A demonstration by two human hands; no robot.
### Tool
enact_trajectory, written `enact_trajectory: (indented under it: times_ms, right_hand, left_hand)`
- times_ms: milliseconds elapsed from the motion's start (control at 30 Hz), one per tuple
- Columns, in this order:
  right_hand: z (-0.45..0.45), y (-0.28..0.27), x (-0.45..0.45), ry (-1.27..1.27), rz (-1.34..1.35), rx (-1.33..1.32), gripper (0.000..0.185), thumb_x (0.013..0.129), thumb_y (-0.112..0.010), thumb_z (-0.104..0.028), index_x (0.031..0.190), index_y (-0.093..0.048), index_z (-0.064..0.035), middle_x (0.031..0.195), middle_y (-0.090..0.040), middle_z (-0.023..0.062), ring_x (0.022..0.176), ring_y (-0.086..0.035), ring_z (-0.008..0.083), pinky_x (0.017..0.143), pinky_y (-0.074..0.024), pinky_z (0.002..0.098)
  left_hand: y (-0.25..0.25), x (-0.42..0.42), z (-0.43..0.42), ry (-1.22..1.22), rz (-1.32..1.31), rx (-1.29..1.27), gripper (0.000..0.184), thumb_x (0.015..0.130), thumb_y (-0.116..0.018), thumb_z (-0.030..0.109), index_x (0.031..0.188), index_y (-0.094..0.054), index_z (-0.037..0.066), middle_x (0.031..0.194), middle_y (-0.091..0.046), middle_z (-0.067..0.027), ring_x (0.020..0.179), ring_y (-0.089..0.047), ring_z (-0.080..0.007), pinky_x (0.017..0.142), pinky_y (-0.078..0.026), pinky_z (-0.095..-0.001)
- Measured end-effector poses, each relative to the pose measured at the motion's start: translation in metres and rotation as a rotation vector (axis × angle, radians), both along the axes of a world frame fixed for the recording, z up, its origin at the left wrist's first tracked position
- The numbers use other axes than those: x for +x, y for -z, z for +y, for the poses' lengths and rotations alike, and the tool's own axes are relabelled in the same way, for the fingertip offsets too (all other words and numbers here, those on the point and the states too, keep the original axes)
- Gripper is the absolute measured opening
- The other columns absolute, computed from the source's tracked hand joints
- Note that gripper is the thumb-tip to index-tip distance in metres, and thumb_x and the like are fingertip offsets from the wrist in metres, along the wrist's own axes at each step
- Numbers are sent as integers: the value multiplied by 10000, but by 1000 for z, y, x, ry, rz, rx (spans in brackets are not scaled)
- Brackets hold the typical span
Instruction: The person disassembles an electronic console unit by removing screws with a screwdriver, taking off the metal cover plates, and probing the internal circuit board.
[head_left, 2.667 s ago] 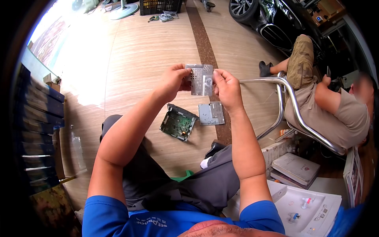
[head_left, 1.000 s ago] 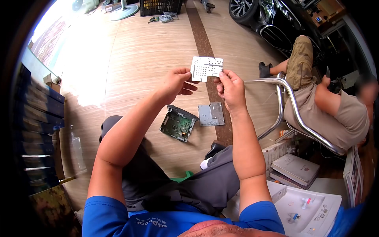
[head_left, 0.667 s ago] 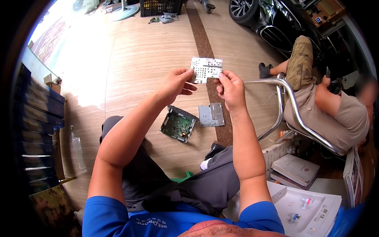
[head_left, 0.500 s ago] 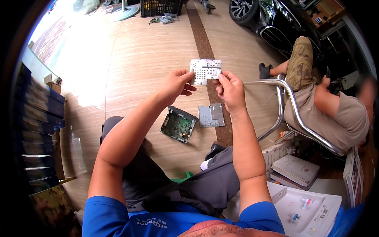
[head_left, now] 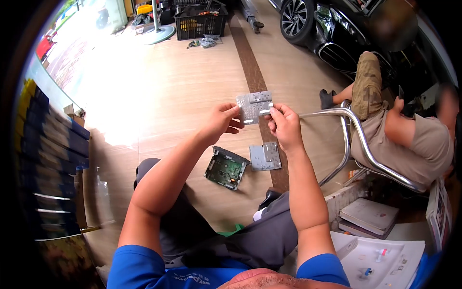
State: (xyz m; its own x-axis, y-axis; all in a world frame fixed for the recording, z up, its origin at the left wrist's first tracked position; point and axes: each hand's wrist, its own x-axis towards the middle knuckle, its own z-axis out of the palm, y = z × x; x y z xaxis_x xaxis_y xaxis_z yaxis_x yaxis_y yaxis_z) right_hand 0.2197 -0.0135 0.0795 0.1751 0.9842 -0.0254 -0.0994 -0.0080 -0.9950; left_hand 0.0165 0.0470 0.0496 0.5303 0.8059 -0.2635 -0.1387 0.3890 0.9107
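Note:
Between my two hands I hold up a perforated metal plate [head_left: 251, 110], silvery, with rows of round holes. My left hand [head_left: 224, 123] pinches its left edge between thumb and fingers. On the opposite edge, my right hand [head_left: 285, 124] grips the plate, thumb on top and fingers curled. Below on the floor lies an opened device housing [head_left: 226, 167] with a green circuit board inside. Beside it, to the right, rests a flat grey metal cover [head_left: 265, 156] with small holes along one side.
A seated person [head_left: 402, 139] is at the right by a chrome chair frame [head_left: 356, 125]. Blue boxes [head_left: 57, 144] stack along the left. Books [head_left: 369, 215] and a white water-dispenser panel [head_left: 390, 260] stand lower right. A black crate [head_left: 199, 24] and car wheel [head_left: 296, 19] are farther off.
The view has tilted up slightly, so the scene sits lower in the frame. The perforated plate has tilted in my hands, both of which still hold it.

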Motion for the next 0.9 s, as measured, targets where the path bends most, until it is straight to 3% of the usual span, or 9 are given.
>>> enact_trajectory:
  times_ms: [167, 367, 733, 767, 900]
  right_hand:
    - [0, 2, 0, -68, 0, -25, 180, 965, -558, -142, 1054, -598, 9, 795, -643, 49, 568, -491, 32, 472, -386, 187]
    - [-2, -1, 0, -80, -2, -32, 180, 967, -560, -143, 1053, -605, 9, 786, -639, 40, 565, -491, 30, 471, -384, 182]
    - [1, 8, 2, 4, -6, 23, 223, 945, -594, -164, 1065, -629, 21, 754, -629, 40, 545, -486, 43, 441, -359, 195]
    - [6, 14, 5, -13, -29, 17, 211, 961, -573, -152, 1115, -588, -8, 765, -604, 27, 528, -472, 40, 408, -330, 176]
    - [2, 7, 3, -23, 58, 3, 158, 973, -564, -152, 1064, -607, -31, 757, -583, 15, 521, -479, 39, 386, -318, 172]
  left_hand:
    - [2, -6, 8, -62, -75, 13, 206, 1027, -493, 257, 1029, -564, 64, 943, -639, -77, 786, -643, -164, 716, -545, -315]
    - [-1, -3, 2, -90, -6, 44, 185, 1001, -557, 230, 954, -584, 53, 843, -653, -51, 714, -643, -140, 641, -546, -281]
    - [13, 2, 4, -81, 73, 131, 296, 997, -538, 288, 943, -624, 10, 811, -667, -81, 711, -643, -159, 629, -530, -293]
    - [5, 2, -1, -89, 63, 111, 308, 999, -532, 295, 951, -624, 5, 808, -664, -81, 705, -638, -158, 633, -531, -297]
    - [7, 2, 2, -26, 75, 61, 324, 1022, -503, 318, 1030, -624, 18, 867, -677, -80, 747, -658, -159, 669, -549, -302]
